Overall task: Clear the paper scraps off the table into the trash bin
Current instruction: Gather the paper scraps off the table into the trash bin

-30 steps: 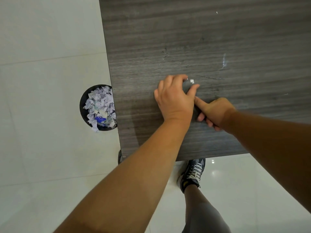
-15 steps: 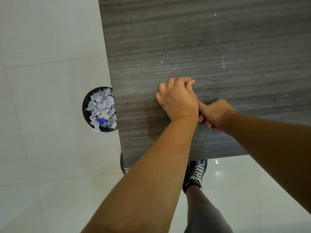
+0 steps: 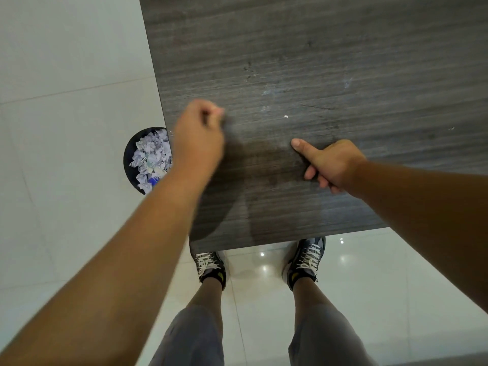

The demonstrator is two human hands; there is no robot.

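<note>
The left hand (image 3: 196,138) has its grip curled into a loose fist above the tabletop's (image 3: 317,62) left edge, fingertips pinched together; whether a scrap sits inside cannot be told, as the hand is blurred. The right hand's (image 3: 335,165) grip is mostly folded, with 1 finger stretched out and its tip resting on the dark wood surface. Nearest the camera, 2 sneakers (image 3: 306,260) stand on the glossy floor (image 3: 66,233) below the table's near edge. To the left, on the floor beside the table, the round black trash bin (image 3: 130,159) holds a heap of paper scraps (image 3: 151,157). Farther out, 1 tiny white scrap (image 3: 286,116) lies on the tabletop beyond the right hand.
</note>
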